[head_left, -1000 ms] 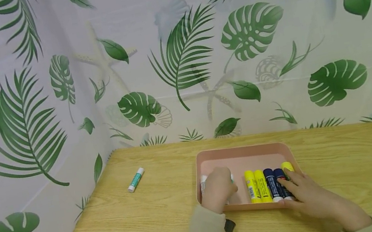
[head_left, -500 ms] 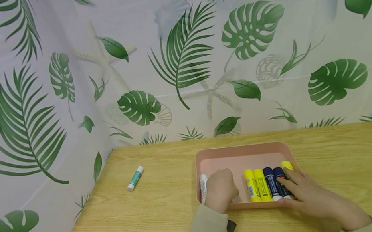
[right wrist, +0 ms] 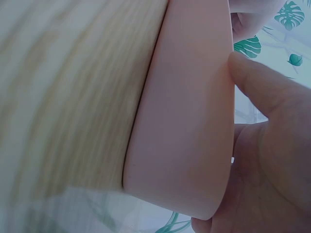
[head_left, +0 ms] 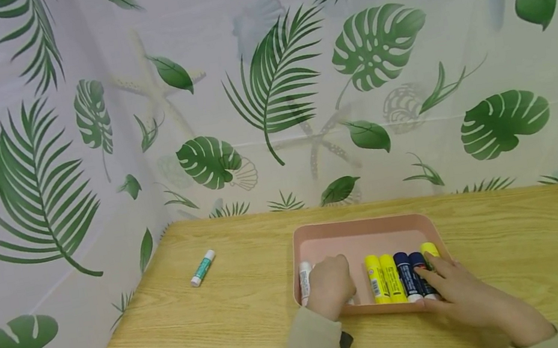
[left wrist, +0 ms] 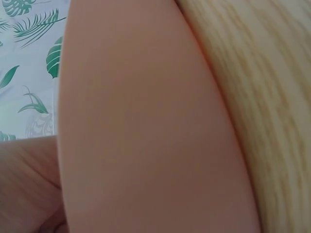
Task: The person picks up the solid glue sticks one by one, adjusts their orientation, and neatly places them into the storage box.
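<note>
A pink tray (head_left: pixel 363 224) holds several glue sticks in a row. My left hand (head_left: pixel 330 287) reaches in at the left with its fingers curled down, and a white end of a glue stick (head_left: pixel 352 300) shows under it; the fingertips are hidden. Left of that hand lies a white glue stick (head_left: pixel 305 282). My right hand (head_left: pixel 462 294) rests across the right front corner, fingers spread over a navy glue stick (head_left: pixel 418 262) and a yellow glue stick (head_left: pixel 429 248). Its thumb (right wrist: pixel 252 80) touches the rim in the right wrist view. The left wrist view mostly shows the tray wall (left wrist: pixel 146 116).
A teal and white glue stick (head_left: pixel 203 268) lies on the wooden table (head_left: pixel 185 341), left of the tray. Two yellow glue sticks (head_left: pixel 377 280) and another navy one (head_left: pixel 407 275) stand in the row. A leaf-patterned curtain (head_left: pixel 224 103) hangs along the back and left.
My left hand has shifted slightly right within the tray, uncovering more of the white glue stick at the left end. The right hand has stayed in place.
</note>
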Demonstrator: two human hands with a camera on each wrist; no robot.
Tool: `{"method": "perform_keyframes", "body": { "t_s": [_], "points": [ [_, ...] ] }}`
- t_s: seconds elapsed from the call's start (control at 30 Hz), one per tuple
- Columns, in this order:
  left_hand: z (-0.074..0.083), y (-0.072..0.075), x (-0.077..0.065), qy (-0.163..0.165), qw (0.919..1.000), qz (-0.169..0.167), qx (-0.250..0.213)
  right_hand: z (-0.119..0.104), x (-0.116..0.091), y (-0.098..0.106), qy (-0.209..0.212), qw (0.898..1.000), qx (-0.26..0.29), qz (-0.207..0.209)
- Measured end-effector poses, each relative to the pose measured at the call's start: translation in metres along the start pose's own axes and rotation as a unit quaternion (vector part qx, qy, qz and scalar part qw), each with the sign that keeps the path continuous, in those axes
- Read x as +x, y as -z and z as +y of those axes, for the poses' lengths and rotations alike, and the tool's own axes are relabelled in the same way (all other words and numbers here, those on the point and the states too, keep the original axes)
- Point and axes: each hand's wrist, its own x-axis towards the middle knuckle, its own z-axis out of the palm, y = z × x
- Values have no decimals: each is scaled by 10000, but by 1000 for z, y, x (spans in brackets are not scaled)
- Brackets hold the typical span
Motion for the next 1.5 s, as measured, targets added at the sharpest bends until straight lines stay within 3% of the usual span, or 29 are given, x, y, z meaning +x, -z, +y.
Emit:
{"method": "perform_keyframes", "body": {
  "t_s": [0.13,0.37,0.47,0.57,0.67,0.97,1.23,1.5],
  "points": [
    [-1,2,0,-227,9993,246,157,1,0,1,-17,10000,13,12],
    [-1,15,2,-926,9893,1108,188,0,-1,4,-40,10000,-9,62],
    [0,23,0,-1355,9768,1638,260,0,-1,6,-56,10000,-21,66],
    [0,27,-1,-1906,9554,2199,510,0,0,7,-69,10000,-46,48],
    [1,29,-1,-2272,9388,2483,734,1,0,8,-85,10000,-45,20],
    [3,34,-2,-2406,9364,2418,818,4,1,9,-10,10000,-57,73],
    [-8,35,-2,-2363,9481,1894,965,6,0,5,99,9999,-51,-70],
    [-32,29,3,-2430,9405,1843,1500,4,1,2,-71,9996,57,-264]
  ]
}}
